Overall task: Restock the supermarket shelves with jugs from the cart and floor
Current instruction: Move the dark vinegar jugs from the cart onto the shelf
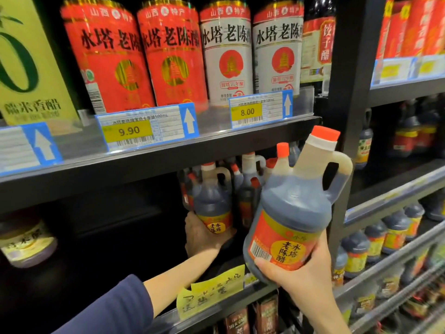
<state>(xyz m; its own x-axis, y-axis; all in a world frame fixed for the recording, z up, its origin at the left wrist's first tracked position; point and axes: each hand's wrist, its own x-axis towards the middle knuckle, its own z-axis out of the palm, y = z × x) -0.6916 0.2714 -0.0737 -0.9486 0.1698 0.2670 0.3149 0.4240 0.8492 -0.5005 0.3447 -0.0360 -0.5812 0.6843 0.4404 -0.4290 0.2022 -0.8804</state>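
My right hand (301, 273) grips the base of a dark vinegar jug (298, 201) with a red cap, a side handle and a red-and-yellow label, held tilted in front of the middle shelf. My left hand (202, 235) reaches into that shelf and holds the lower part of a second, similar jug (212, 201) standing there. Several more jugs (250, 179) of the same kind stand behind it in the shelf's dark recess.
The upper shelf edge (149, 160) carries price tags and tall red and white vinegar bottles (168, 51). A black upright post (349, 92) separates the right bay, full of small dark bottles (375, 239). A yellow handwritten note (212, 292) hangs on the lower shelf edge. Left of the jugs is dark open shelf space.
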